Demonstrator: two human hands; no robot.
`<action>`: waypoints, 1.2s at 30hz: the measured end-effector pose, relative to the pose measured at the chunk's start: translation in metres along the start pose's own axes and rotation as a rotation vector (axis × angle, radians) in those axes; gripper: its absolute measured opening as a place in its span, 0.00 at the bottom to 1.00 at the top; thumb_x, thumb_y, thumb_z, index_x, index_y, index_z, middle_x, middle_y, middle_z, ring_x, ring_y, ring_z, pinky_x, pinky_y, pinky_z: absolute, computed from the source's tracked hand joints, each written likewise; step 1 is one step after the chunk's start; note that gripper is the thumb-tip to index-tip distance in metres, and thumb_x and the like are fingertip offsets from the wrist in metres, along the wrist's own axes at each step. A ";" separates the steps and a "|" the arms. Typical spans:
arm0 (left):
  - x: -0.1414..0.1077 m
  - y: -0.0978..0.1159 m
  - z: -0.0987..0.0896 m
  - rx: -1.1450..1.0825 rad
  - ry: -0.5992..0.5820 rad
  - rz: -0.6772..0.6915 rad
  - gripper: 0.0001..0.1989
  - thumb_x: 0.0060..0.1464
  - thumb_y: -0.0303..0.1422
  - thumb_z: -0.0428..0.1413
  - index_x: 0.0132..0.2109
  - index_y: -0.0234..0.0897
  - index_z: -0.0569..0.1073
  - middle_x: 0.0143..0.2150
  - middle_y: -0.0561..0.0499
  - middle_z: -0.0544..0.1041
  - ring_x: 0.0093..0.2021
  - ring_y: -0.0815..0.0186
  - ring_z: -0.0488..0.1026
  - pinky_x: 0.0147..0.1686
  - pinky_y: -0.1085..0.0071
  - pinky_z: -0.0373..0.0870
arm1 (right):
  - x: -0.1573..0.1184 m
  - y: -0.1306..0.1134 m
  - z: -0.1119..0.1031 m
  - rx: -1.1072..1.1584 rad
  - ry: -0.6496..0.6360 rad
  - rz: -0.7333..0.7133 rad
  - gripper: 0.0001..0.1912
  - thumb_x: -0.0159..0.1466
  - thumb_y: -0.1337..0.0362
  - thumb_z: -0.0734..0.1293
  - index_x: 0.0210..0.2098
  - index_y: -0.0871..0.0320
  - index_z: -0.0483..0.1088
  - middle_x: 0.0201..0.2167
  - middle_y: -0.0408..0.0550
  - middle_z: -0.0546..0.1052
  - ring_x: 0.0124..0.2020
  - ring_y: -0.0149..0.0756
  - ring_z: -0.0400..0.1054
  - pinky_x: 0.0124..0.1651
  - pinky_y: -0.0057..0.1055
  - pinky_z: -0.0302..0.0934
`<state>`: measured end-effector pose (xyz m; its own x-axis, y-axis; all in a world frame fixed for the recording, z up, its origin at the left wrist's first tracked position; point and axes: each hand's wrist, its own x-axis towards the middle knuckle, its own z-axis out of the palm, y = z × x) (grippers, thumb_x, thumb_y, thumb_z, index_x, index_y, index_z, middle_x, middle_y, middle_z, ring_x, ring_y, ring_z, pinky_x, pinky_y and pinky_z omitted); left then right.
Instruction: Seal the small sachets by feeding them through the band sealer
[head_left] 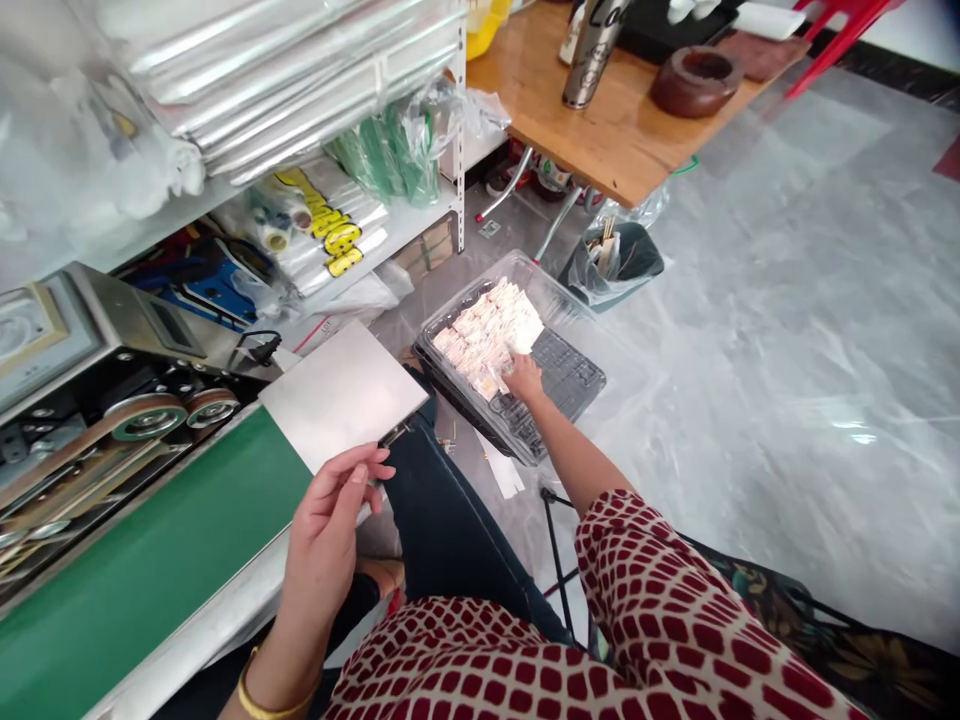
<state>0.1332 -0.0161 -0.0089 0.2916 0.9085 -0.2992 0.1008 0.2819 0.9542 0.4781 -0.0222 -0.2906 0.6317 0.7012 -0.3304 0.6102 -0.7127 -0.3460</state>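
Note:
My right hand point(524, 379) reaches down into a black plastic tray point(574, 372) on the floor. Its fingers are closed at the edge of a stack of small pale packets point(484, 325), seemingly round one of them; the fingertips are partly hidden. The packets fill the far left side of the tray, which has a clear plastic rim. My left hand point(337, 515) hovers beside the front corner of a metal plate point(345, 385), fingers loosely curled and apart, holding nothing. That plate sits at the end of a green conveyor belt point(172, 560).
A belt machine point(112, 400) with pulleys stands left, below a shelf point(420, 235) of plastic film. A lined waste bin point(626, 265) is behind the tray. A wooden table point(555, 110) carries a tumbler point(592, 60) and a brown bowl point(696, 80). A folding chair frame point(555, 550) is near my legs.

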 end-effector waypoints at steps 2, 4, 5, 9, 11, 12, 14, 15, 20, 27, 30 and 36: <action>-0.002 -0.003 0.000 0.011 -0.011 -0.024 0.12 0.60 0.38 0.58 0.49 0.41 0.77 0.50 0.46 0.77 0.43 0.65 0.74 0.32 0.74 0.68 | 0.001 0.001 -0.002 -0.025 -0.039 -0.001 0.36 0.61 0.59 0.64 0.67 0.57 0.55 0.61 0.58 0.64 0.61 0.53 0.57 0.61 0.49 0.55; -0.004 -0.005 0.000 0.017 -0.018 -0.041 0.12 0.61 0.38 0.57 0.49 0.41 0.77 0.51 0.46 0.77 0.44 0.65 0.74 0.32 0.74 0.68 | 0.002 0.000 -0.004 -0.033 -0.065 -0.004 0.37 0.61 0.58 0.64 0.68 0.58 0.53 0.62 0.59 0.63 0.62 0.53 0.56 0.61 0.48 0.55; -0.004 -0.005 0.000 0.020 -0.022 -0.047 0.12 0.61 0.38 0.57 0.49 0.42 0.77 0.51 0.47 0.77 0.44 0.65 0.74 0.32 0.74 0.67 | 0.004 -0.001 -0.004 -0.035 -0.075 -0.005 0.37 0.62 0.58 0.64 0.68 0.58 0.53 0.62 0.59 0.62 0.62 0.52 0.56 0.61 0.48 0.55; -0.007 -0.006 -0.001 0.022 -0.026 -0.050 0.12 0.61 0.38 0.57 0.50 0.42 0.76 0.51 0.47 0.77 0.44 0.66 0.73 0.32 0.73 0.67 | 0.008 -0.006 -0.007 -0.062 -0.116 -0.002 0.33 0.61 0.60 0.64 0.64 0.60 0.57 0.60 0.60 0.64 0.61 0.54 0.57 0.61 0.50 0.54; -0.008 -0.007 -0.001 0.022 -0.025 -0.043 0.11 0.61 0.38 0.57 0.49 0.43 0.76 0.50 0.47 0.77 0.44 0.66 0.73 0.33 0.74 0.68 | 0.007 -0.008 -0.008 -0.074 -0.115 0.002 0.31 0.60 0.59 0.65 0.61 0.61 0.59 0.59 0.61 0.65 0.61 0.54 0.56 0.61 0.50 0.54; -0.009 -0.008 -0.001 0.025 -0.028 -0.037 0.11 0.62 0.38 0.57 0.49 0.43 0.76 0.50 0.47 0.77 0.44 0.66 0.73 0.33 0.74 0.68 | 0.005 -0.009 -0.008 -0.076 -0.108 0.004 0.30 0.60 0.59 0.65 0.60 0.61 0.60 0.59 0.61 0.65 0.60 0.53 0.56 0.61 0.49 0.54; -0.011 -0.010 -0.002 0.038 -0.041 -0.026 0.11 0.62 0.38 0.56 0.50 0.43 0.76 0.50 0.48 0.77 0.43 0.66 0.73 0.33 0.73 0.68 | -0.001 -0.011 -0.007 -0.077 -0.085 0.002 0.28 0.60 0.59 0.65 0.58 0.61 0.60 0.59 0.61 0.64 0.60 0.52 0.57 0.60 0.46 0.55; -0.012 -0.011 -0.002 0.045 -0.046 -0.023 0.11 0.63 0.38 0.55 0.50 0.43 0.76 0.50 0.48 0.77 0.43 0.66 0.73 0.33 0.73 0.68 | -0.004 -0.013 -0.005 -0.077 -0.073 0.001 0.27 0.60 0.60 0.65 0.57 0.61 0.61 0.59 0.61 0.64 0.60 0.51 0.57 0.59 0.45 0.55; -0.018 -0.015 -0.008 0.057 -0.040 -0.024 0.12 0.62 0.39 0.55 0.51 0.43 0.76 0.49 0.47 0.77 0.43 0.66 0.73 0.34 0.73 0.69 | -0.021 -0.021 0.004 -0.063 -0.022 0.002 0.28 0.63 0.63 0.62 0.61 0.62 0.54 0.58 0.61 0.66 0.59 0.48 0.59 0.60 0.44 0.52; -0.025 -0.017 -0.016 0.061 -0.007 -0.047 0.14 0.61 0.41 0.57 0.51 0.42 0.76 0.49 0.46 0.78 0.42 0.65 0.73 0.36 0.71 0.69 | -0.026 -0.029 0.015 -0.096 0.050 0.048 0.23 0.63 0.66 0.61 0.57 0.66 0.59 0.56 0.65 0.67 0.58 0.51 0.60 0.60 0.46 0.52; -0.027 -0.020 -0.018 0.084 -0.021 -0.060 0.14 0.61 0.41 0.56 0.51 0.43 0.76 0.49 0.47 0.78 0.40 0.66 0.73 0.38 0.71 0.69 | -0.025 -0.023 0.013 -0.076 0.015 0.040 0.21 0.64 0.64 0.61 0.56 0.64 0.61 0.54 0.62 0.70 0.56 0.48 0.63 0.59 0.43 0.55; -0.027 -0.023 -0.020 0.099 -0.051 -0.082 0.14 0.63 0.41 0.55 0.52 0.44 0.75 0.50 0.48 0.77 0.38 0.68 0.72 0.38 0.70 0.69 | -0.003 0.000 -0.005 -0.052 -0.049 -0.003 0.24 0.64 0.59 0.64 0.57 0.58 0.62 0.61 0.59 0.65 0.62 0.49 0.58 0.58 0.40 0.58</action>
<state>0.1043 -0.0415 -0.0228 0.3261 0.8662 -0.3788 0.2187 0.3207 0.9216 0.4788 -0.0238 -0.2849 0.6067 0.7022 -0.3725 0.6364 -0.7099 -0.3017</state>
